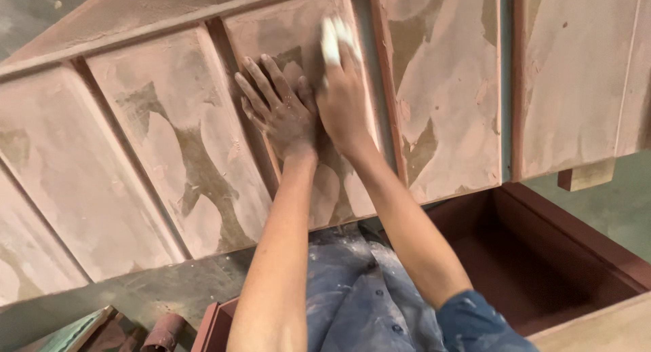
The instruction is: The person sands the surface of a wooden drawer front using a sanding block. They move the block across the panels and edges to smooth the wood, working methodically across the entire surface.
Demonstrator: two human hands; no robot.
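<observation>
Forearms nearest, reaching up-frame onto dusty panel (169, 162). Left hand (281, 111) flat on recessed strip, fingers spread wide, holding nothing. Right hand (342, 98) just beside, touching it, fingers pressing white pad (332, 40) at fingertips. Strip's long axis runs up-frame; pad lies ahead of right hand.

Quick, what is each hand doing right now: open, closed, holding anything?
Left hand: open, fingers spread flat on the dusty wooden panel, holding nothing.
Right hand: pressing a white pad on the panel; grip blurred.
</observation>
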